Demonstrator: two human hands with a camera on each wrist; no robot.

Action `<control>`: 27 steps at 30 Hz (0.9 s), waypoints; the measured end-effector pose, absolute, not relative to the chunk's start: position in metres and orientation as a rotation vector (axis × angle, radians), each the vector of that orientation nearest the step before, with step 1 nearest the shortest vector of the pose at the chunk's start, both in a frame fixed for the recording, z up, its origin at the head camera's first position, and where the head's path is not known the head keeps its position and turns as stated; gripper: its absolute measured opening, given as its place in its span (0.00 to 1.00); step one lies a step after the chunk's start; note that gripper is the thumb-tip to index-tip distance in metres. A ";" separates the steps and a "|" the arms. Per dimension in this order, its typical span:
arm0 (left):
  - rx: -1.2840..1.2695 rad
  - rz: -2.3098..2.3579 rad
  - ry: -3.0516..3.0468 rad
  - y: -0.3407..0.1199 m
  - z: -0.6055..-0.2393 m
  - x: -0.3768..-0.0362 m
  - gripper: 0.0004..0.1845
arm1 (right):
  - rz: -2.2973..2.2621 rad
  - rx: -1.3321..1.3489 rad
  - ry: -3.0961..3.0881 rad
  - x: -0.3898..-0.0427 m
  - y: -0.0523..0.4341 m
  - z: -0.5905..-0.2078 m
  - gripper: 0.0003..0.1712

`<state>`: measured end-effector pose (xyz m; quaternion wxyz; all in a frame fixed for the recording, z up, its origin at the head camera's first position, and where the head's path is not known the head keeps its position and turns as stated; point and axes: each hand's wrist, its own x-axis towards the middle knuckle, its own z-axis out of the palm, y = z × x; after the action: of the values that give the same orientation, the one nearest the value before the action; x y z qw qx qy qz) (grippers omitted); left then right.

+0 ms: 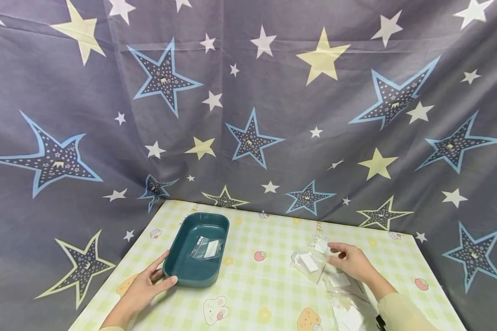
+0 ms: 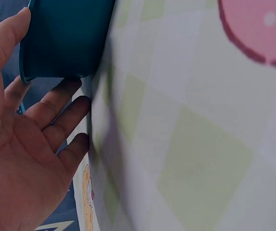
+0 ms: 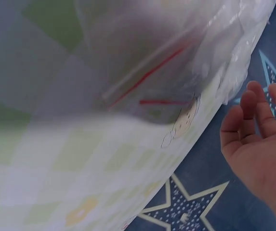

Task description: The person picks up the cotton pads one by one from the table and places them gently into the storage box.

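Left hand (image 1: 142,287) rests at the near corner of the teal tray (image 1: 181,271), thumb against its rim, fingers straight and loose, nothing clasped. From the left wrist view the palm (image 2: 17,159) is spread wide beside the tray's wall (image 2: 65,43). One small clear bag (image 1: 207,248) with a white slip lies inside the tray. Right hand (image 1: 352,262) hovers over a loose pile of clear bags (image 1: 314,262) on the checked tablecloth (image 1: 252,285), fingers relaxed, slightly bent, holding nothing that shows. More bags (image 1: 348,308) lie nearer the sleeve. Tray sits on the table's left side, pile on the right, well apart. Star-print cloth (image 1: 248,92) hangs behind.
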<state>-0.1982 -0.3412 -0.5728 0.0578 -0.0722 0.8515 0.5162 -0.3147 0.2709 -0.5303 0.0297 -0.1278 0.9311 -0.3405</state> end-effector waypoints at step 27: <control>-0.213 1.577 2.586 -0.341 -0.572 -0.197 0.50 | -0.505 -0.511 3.077 -0.301 0.221 -0.556 0.37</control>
<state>-0.1966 -0.3405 -0.5717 0.0524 -0.0701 0.8504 0.5188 -0.3014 0.2210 -0.5559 -0.0093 -0.1616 0.9738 -0.1598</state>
